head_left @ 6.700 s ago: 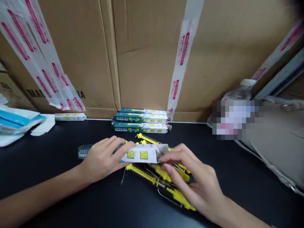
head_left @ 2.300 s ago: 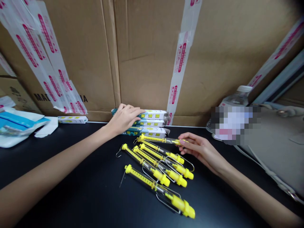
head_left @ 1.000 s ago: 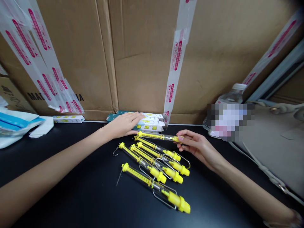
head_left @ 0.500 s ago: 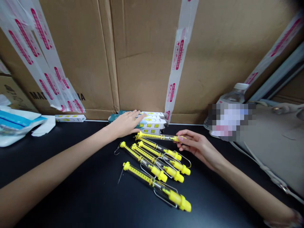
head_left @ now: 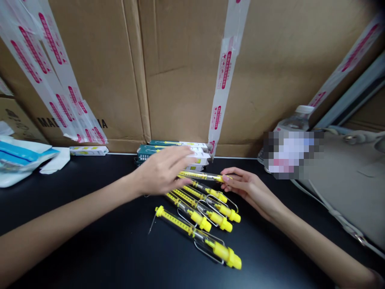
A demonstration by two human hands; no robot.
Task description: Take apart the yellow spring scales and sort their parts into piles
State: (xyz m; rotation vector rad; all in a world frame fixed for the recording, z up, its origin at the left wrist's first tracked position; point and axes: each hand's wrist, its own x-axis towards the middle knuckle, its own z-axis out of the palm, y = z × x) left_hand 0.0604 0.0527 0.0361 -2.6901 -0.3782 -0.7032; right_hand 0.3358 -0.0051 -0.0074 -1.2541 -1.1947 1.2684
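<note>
My right hand (head_left: 248, 186) pinches the yellow end of a clear-tubed spring scale (head_left: 200, 175) at the back of a group. My left hand (head_left: 165, 170), slightly blurred, hovers with fingers stretched out over the left ends of the scales and hides some of them. I cannot tell whether it touches one. Several more yellow spring scales (head_left: 188, 198) with wire hooks lie slanted side by side. The nearest spring scale (head_left: 198, 237) lies a little apart toward me. Just behind my left hand, small green and white boxes (head_left: 147, 150) are stacked, partly covered by it.
Large taped cardboard boxes (head_left: 180, 80) stand behind the black table (head_left: 105, 241). On the left are a small white box (head_left: 88, 150) and a blue-white plastic package (head_left: 27, 154). A clear bottle (head_left: 297, 120) and a grey bag (head_left: 345, 180) stand on the right.
My left hand has left the stacked boxes and come forward and right, over the left ends of the scales. My right hand keeps its pinch on the same spring scale, nearly still.
</note>
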